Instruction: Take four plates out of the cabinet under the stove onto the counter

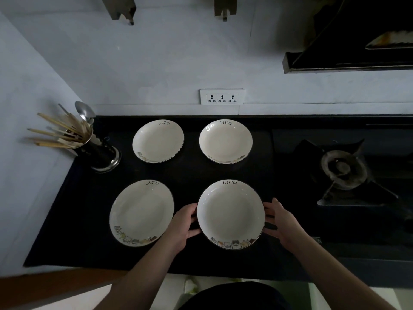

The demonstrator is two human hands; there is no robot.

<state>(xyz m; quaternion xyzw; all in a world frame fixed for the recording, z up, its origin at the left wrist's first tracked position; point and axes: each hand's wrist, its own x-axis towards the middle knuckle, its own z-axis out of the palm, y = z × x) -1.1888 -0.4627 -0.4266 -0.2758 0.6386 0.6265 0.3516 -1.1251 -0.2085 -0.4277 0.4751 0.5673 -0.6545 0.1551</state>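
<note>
Plates marked "Life" sit four-square on the black counter (85, 220); left hand (182, 224) and right hand (282, 222) clasp the near-right plate (230, 214) by its rim.

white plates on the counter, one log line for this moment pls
four white round ceramic plates on black counter | left hand, right hand hold near-right plate
</note>
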